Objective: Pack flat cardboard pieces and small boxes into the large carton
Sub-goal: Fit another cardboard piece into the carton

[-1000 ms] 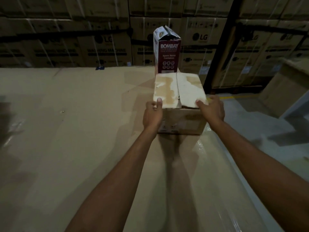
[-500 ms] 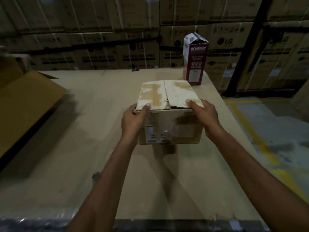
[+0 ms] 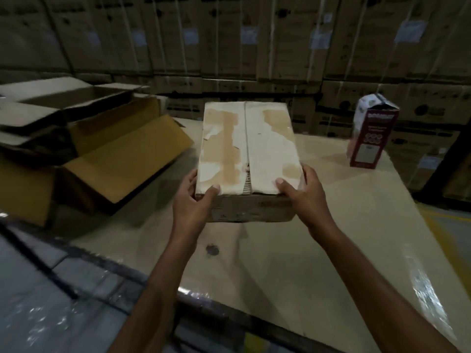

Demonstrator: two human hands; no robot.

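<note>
Head view, near zone: two bare forearms are extended forward over a cardboard-covered surface [image 3: 318, 263]. Film-wrapped material [image 3: 38, 301] is seen at the near left, below the edge of the surface. A dark spot [image 3: 212, 249] is marked on the surface between the forearms.

Middle zone: the small box [image 3: 248, 149] is held at its near end between both hands, over the middle of the surface. Its top flaps are closed and meet along a centre seam, and the top shows torn, pale patches. The left hand [image 3: 193, 202] grips the near left corner: the thumb is laid on the top face and the fingers [image 3: 190, 179] are curled round the left side. The right hand [image 3: 305, 197] grips the near right corner in the same way, with the thumb on top and the remaining fingers wrapped round the right side, mostly hidden. Whether the underside of the box touches the surface cannot be told.

Far left: the large carton [image 3: 114, 159] is placed with its flaps spread open, well apart from the small box. Flat cardboard pieces [image 3: 38, 115] are seen lying across its open top.

Far right: a maroon-and-white carton [image 3: 369, 133] is standing upright near the far right edge of the surface, its printing blurred. A yellow line [image 3: 443, 230] is painted on the floor to the right.

Far zone: a wall of stacked cartons [image 3: 229, 34] is seen behind the surface.
</note>
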